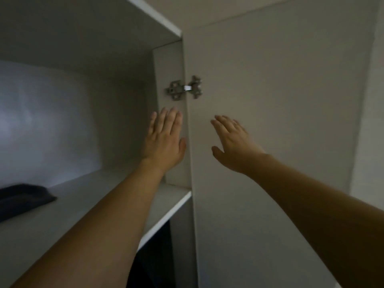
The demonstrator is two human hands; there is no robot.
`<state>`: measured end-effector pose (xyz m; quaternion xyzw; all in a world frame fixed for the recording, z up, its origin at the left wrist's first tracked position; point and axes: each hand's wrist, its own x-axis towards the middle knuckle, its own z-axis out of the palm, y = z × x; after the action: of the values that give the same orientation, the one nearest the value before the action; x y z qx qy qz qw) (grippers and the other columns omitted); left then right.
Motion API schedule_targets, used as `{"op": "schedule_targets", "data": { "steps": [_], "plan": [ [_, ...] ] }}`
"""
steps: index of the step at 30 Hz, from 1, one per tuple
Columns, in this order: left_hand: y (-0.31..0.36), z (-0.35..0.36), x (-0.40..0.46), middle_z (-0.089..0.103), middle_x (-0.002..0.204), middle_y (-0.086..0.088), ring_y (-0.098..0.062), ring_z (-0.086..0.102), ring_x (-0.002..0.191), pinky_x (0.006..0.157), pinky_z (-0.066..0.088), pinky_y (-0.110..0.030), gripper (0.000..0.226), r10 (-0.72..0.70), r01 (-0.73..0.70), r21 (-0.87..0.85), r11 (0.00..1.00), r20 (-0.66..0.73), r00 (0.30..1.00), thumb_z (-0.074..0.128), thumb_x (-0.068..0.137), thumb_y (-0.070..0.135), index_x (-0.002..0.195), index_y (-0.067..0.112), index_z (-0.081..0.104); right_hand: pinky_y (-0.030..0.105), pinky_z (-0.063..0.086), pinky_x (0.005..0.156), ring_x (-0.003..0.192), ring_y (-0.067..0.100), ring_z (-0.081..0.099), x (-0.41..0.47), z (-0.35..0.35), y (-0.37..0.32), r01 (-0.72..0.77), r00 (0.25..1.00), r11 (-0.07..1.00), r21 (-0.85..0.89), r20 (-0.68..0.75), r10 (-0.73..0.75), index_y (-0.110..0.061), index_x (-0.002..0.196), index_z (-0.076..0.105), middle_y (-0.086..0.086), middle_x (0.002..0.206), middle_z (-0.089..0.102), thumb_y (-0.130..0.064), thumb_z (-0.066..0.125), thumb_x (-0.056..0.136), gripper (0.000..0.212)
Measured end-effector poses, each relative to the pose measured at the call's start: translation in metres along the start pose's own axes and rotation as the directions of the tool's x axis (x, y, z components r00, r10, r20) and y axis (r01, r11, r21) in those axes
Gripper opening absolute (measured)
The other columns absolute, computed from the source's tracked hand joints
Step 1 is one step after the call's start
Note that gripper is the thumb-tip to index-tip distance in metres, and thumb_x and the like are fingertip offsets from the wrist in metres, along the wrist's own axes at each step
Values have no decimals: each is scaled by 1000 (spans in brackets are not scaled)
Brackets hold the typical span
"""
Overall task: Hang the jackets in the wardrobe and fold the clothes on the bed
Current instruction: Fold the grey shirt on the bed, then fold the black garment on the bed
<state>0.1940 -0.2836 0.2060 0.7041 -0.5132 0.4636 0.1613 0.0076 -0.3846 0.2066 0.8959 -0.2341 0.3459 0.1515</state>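
White wardrobe (116,59) shelf (83,202), door (280,142) ajar, left hand (164,142), right hand (234,142) flat, apart

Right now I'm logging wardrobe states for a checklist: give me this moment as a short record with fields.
door: wardrobe door open, swung to the right, metal hinge exposed
left hand: left hand open, fingers straight, raised in front of the inner side panel
right hand: right hand open, by the door's inner face
upper shelf: shelf holds a dark folded item at left
jackets: none visible
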Motion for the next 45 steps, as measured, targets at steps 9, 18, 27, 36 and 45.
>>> {"op": "schedule_targets", "data": {
  "steps": [9, 18, 27, 36, 45],
  "plan": [
    [222, -51, -19, 21, 161, -14, -32, 15, 150, 123, 4, -48, 74, 21, -10, -218, 976, 50, 999, 45, 94, 37, 155, 5, 19, 27, -8, 117, 150, 16, -2, -212, -117, 146, -167, 979, 975, -147, 94, 182, -15, 156, 5, 3, 164, 1, -41, 44, 98, 75],
    [473, -88, -51, 10, 164, -6, -24, 4, 152, 123, 1, -43, 68, 336, -216, -449, 867, 206, 919, 26, 101, 47, 156, 12, 10, 28, 1, 118, 150, 17, 9, -406, -187, 278, -439, 861, 888, -136, 221, 459, -14, 155, 12, 3, 163, 12, -39, 50, 97, 74],
    [713, -124, -102, 4, 165, -6, -21, 1, 152, 123, -2, -43, 66, 552, -249, -620, 744, 361, 752, 24, 103, 43, 157, 10, 5, 34, 15, 119, 148, 22, 17, -609, -260, 389, -687, 604, 700, -196, 382, 700, -15, 155, 16, 3, 162, 14, -38, 55, 96, 75],
    [930, -249, -132, 9, 165, -5, -21, 5, 152, 123, -1, -43, 66, 532, -107, -695, 711, 432, 728, 27, 102, 44, 157, 13, 7, 38, 28, 116, 142, 26, 30, -806, -389, 487, -781, 434, 563, -270, 413, 801, -14, 154, 18, 5, 160, 23, -38, 55, 96, 72],
    [1087, -301, -187, 11, 164, -8, -22, 9, 151, 123, 2, -45, 64, 561, -18, -704, 710, 550, 618, 28, 104, 41, 157, 11, 8, 39, 27, 117, 143, 24, 29, -945, -444, 557, -809, 348, 528, -260, 513, 785, -16, 154, 18, 3, 160, 22, -35, 56, 95, 72]
  ]
}}
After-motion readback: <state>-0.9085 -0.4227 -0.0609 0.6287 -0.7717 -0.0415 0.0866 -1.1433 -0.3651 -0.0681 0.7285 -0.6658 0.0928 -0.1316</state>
